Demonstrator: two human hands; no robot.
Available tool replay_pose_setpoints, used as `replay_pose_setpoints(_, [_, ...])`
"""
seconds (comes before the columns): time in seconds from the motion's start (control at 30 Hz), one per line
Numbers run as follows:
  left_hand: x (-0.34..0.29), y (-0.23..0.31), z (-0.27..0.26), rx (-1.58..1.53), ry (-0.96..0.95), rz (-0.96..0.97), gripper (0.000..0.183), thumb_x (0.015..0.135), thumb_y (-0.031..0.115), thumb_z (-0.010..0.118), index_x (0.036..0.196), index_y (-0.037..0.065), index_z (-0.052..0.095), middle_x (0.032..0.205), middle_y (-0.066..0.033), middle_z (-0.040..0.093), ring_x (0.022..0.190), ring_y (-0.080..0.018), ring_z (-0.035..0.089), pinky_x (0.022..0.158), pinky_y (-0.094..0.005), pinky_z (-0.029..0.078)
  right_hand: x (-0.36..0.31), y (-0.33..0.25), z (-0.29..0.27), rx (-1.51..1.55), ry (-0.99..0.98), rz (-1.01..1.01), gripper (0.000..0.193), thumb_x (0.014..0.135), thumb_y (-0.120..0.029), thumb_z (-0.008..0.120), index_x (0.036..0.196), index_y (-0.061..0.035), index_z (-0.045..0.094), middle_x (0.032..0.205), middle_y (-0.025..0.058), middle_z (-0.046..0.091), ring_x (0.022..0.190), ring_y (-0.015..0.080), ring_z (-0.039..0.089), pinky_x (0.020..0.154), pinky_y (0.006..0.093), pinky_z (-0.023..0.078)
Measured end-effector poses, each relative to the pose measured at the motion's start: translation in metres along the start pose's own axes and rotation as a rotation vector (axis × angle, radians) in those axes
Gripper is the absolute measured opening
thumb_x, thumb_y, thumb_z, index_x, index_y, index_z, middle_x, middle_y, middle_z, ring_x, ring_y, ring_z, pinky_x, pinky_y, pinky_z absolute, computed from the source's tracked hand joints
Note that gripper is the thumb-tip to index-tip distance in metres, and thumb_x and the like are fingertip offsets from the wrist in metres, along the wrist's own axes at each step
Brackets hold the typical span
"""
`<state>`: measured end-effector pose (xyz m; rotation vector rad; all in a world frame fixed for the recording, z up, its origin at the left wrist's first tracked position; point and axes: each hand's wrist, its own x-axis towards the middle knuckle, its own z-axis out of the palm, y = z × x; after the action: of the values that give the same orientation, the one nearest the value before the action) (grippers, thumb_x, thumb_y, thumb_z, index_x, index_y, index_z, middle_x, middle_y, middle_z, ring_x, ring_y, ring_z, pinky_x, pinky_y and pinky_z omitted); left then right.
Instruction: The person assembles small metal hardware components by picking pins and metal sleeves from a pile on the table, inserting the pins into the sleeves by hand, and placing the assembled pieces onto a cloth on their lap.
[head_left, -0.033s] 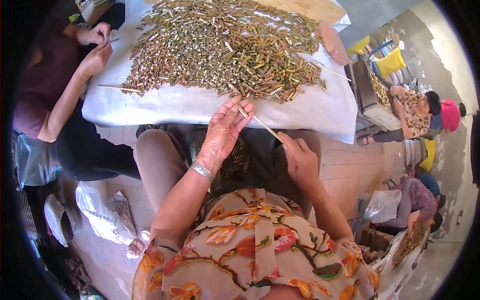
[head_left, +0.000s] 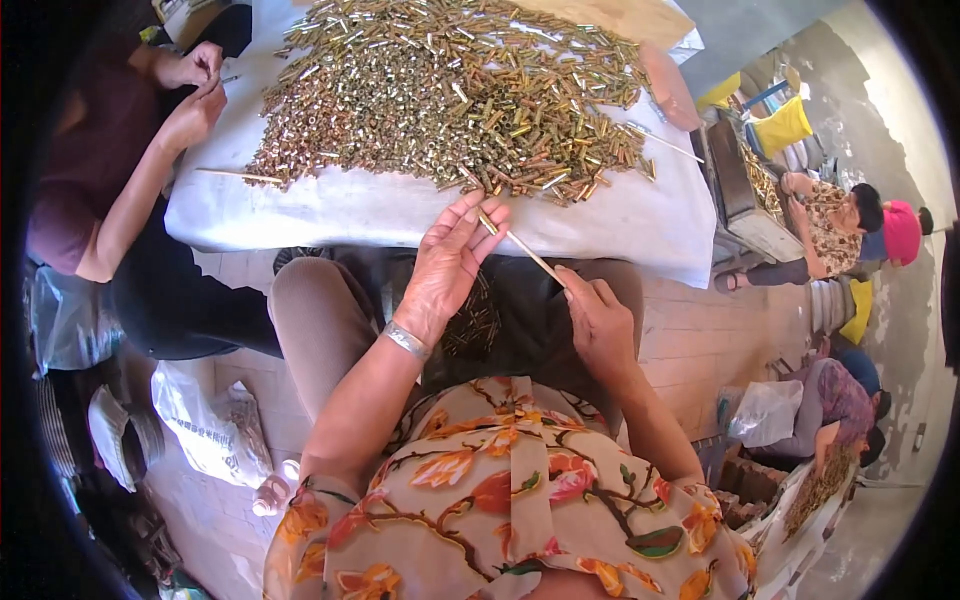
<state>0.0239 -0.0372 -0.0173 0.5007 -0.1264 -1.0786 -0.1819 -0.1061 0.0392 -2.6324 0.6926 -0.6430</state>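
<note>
At the counter (head_left: pixel 340 220), a brass tube (head_left: pixel 487 223) is held in the half-curled left hand (head_left: pixel 449 258) and a pale stick (head_left: pixel 532 255) in the closed right hand (head_left: pixel 603 318), visibly unchanged, the step seemingly unfinished.

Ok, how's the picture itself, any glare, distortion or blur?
Head view: metal pieces glint in bright spots; white cloth looks bright; fisheye leaves dark corners, and the co-worker in pink appears tipped sideways; left hand, right hand and thin stick show no obvious blur.
</note>
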Motion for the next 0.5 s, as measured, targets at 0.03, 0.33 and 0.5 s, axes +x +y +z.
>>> replay_pose_setpoints(0.03, [0.000, 0.000, 0.001, -0.007, 0.008, 0.003, 0.031, 0.096, 0.010, 0.051, 0.125, -0.002, 0.047, 0.119, -0.0158, 0.058, 0.112, -0.0264, 0.058, 0.098, -0.0385, 0.048, 0.000, -0.004, 0.001, 0.016, -0.020, 0.058, 0.033, 0.087, -0.002, 0.056, 0.118, -0.0115, 0.061, 0.081, 0.0117, 0.058, 0.067, 0.0280, 0.060, 0.059, 0.0351, 0.048])
replay_pose_setpoints(0.33, [0.000, -0.001, 0.001, -0.030, 0.036, 0.017, 0.028, 0.096, 0.010, 0.051, 0.122, -0.001, 0.048, 0.120, -0.0174, 0.058, 0.112, -0.0273, 0.059, 0.096, -0.0382, 0.050, -0.001, -0.008, 0.013, 0.033, 0.002, 0.041, 0.033, 0.086, 0.001, 0.058, 0.117, -0.0084, 0.063, 0.081, 0.0125, 0.059, 0.066, 0.0263, 0.059, 0.060, 0.0326, 0.048])
replay_pose_setpoints(0.5, [-0.002, -0.001, 0.001, -0.037, 0.043, 0.017, 0.029, 0.096, 0.011, 0.052, 0.122, -0.001, 0.048, 0.120, -0.0172, 0.058, 0.111, -0.0273, 0.059, 0.095, -0.0376, 0.051, 0.003, -0.008, 0.014, 0.055, 0.001, 0.058, 0.033, 0.086, 0.002, 0.056, 0.116, -0.0080, 0.063, 0.079, 0.0129, 0.058, 0.065, 0.0263, 0.058, 0.058, 0.0324, 0.047])
